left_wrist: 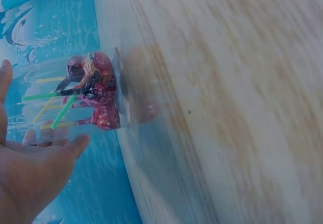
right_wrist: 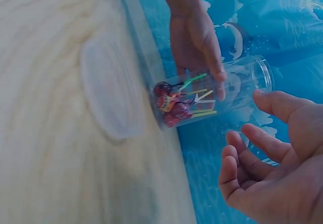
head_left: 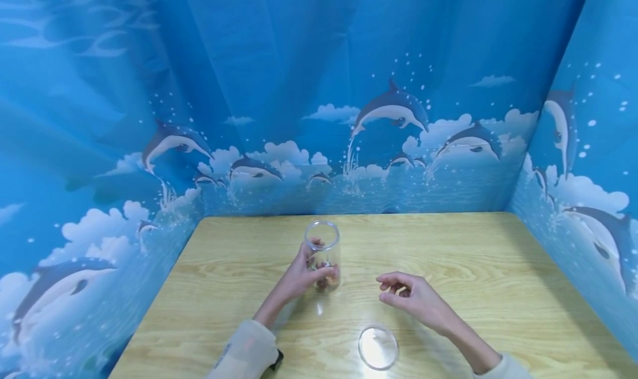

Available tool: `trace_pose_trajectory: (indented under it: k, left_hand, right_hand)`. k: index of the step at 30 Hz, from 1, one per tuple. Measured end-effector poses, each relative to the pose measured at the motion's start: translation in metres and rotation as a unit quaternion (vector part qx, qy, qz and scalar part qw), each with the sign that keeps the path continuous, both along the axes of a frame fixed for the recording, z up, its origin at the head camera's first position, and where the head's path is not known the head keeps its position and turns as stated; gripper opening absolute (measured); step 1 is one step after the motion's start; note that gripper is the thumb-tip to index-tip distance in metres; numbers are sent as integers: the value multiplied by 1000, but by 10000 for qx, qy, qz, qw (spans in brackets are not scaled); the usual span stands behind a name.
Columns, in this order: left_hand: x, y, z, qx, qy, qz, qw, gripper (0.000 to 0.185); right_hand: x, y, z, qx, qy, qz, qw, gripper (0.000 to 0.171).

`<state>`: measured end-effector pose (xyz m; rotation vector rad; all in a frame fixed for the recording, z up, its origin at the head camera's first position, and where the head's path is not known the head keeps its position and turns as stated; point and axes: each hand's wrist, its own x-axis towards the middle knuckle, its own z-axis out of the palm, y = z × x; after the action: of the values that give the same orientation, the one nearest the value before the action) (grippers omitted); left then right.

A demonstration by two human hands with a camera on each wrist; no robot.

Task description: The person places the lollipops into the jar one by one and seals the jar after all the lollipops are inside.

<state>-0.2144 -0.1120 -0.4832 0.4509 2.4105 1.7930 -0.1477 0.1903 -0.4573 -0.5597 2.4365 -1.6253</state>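
Jar (head_left: pixel 323 254) first: it's a clear plastic one, standing upright on the wooden bench (head_left: pixel 448 257), a bit left of the middle and open at the top. Down at the bottom there's a bunch of lollipops (head_left: pixel 326 273) in red wrappers, with green and yellow sticks pointing up inside.

Left hand (head_left: pixel 299 276) is wrapped around the jar's left side, fingers curled onto the clear wall with the thumb on the near side, so it's holding it steady on the wood. In the right wrist view you can see those fingers (right_wrist: pixel 212 62) laid across the jar just above the candy.

Right hand (head_left: pixel 411 296) is off to the right of the jar, near it but not touching. It's hovering over the bench, holding nothing, fingers loosely bent and a little apart, palm half open.

Lid (head_left: pixel 378 347), a clear round one, lies flat on the bench at the near edge, just near of the right hand and well apart from the jar.

Blue dolphin curtain (head_left: pixel 319 118) goes around the far side and both sides.
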Motion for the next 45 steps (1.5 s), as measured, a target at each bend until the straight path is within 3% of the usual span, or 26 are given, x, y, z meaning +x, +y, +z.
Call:
trace_pose_trajectory:
  k: [10, 16, 22, 26, 31, 38, 45]
  left_hand:
    - [2, 0, 0, -11, -32, 50, 10000, 78]
    - [3, 1, 1, 222, -89, 32, 9997, 78]
    - [2, 0, -1, 168, -116, 82, 9998, 79]
    - [2, 1, -3, 173, -123, 89, 9997, 78]
    - [2, 1, -2, 183, -139, 115, 9997, 77]
    - [2, 1, -2, 144, -102, 76, 9998, 77]
    - [2, 1, -2, 157, -64, 28, 9999, 74]
  right_hand:
    - [18, 8, -13, 102, -146, 99, 9998, 47]
    - [27, 13, -26, 172, 135, 601, 9980, 52]
    - [36, 15, -35, 522, 280, 1055, 9927, 65]
    - [43, 14, -37, 844, 117, 1045, 9909, 75]
    - [49, 10, -41, 1025, 461, 999, 9886, 85]
    - [51, 4, -46, 1404, 471, 994, 9840, 93]
    - [52, 0, -54, 1937, 1478, 919, 9655, 88]
